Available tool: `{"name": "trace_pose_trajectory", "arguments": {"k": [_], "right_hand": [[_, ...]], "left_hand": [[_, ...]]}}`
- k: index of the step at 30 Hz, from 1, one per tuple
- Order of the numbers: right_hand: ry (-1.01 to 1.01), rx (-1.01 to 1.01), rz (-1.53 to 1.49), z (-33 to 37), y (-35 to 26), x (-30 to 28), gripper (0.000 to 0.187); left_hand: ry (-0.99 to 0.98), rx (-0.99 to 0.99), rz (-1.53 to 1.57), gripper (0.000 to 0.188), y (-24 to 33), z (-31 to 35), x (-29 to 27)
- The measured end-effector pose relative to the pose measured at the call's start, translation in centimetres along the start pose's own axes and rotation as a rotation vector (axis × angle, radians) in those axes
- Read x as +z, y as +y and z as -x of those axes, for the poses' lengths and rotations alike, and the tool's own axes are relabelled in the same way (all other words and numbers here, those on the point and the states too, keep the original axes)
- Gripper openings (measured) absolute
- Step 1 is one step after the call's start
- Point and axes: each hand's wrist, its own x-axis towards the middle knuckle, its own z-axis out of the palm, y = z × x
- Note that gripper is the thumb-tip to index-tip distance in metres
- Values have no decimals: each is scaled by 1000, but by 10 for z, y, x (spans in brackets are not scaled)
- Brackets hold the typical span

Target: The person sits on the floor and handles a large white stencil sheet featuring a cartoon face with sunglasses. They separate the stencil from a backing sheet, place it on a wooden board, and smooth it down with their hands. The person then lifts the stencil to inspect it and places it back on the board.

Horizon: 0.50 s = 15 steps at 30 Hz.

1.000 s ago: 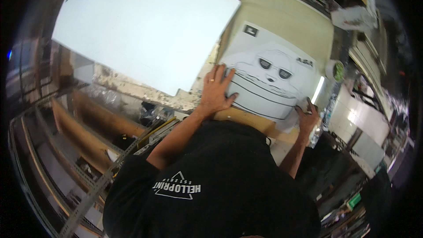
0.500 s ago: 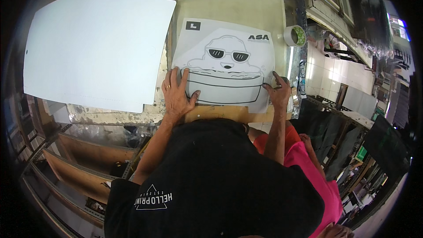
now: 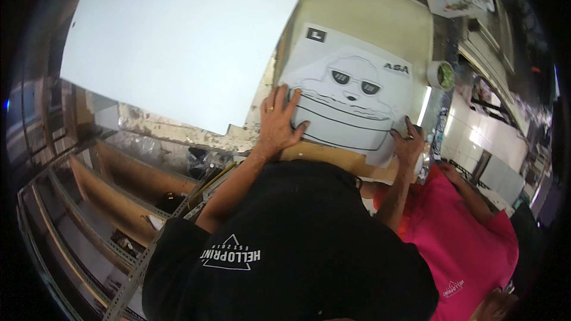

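A white sheet (image 3: 342, 134) printed with a cartoon face in sunglasses above a banded bowl-like shape lies on a pale yellowish framed panel (image 3: 369, 9). On the sheet's left edge rests my left hand (image 3: 279, 122), its fingers spread flat and the thumb apart, a ring on one finger. My right hand (image 3: 410, 145) touches the lower right edge with its thumb and fingertips, the fingers apart. Neither hand grips the sheet; both press or rest on its sides.
To the left lies a large white board (image 3: 178, 41) on a paint-spotted table (image 3: 172, 125). A roll of tape (image 3: 441, 74) sits at the panel's right edge, below a white box (image 3: 458, 0). Wooden shelving (image 3: 113, 202) stands at lower left. A person in a pink shirt (image 3: 464, 244) is close on my right.
The view has turned, so the table and sheet appear shifted right and tilted. More of the person in pink shows. Both hands keep their places on the sheet's edges.
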Motion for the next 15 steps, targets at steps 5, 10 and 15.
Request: {"name": "trace_pose_trajectory", "arguments": {"k": [5, 10, 15], "right_hand": [[-5, -53, 48, 0, 8, 0, 64], [-5, -15, 64, 0, 1, 1, 63], [4, -10, 68, 0, -5, -1, 62]], "left_hand": [[0, -3, 35, 76, -1, 0, -3], [4, -19, 56, 75, -3, 1, -1], [34, -20, 64, 75, -3, 2, -2]]}}
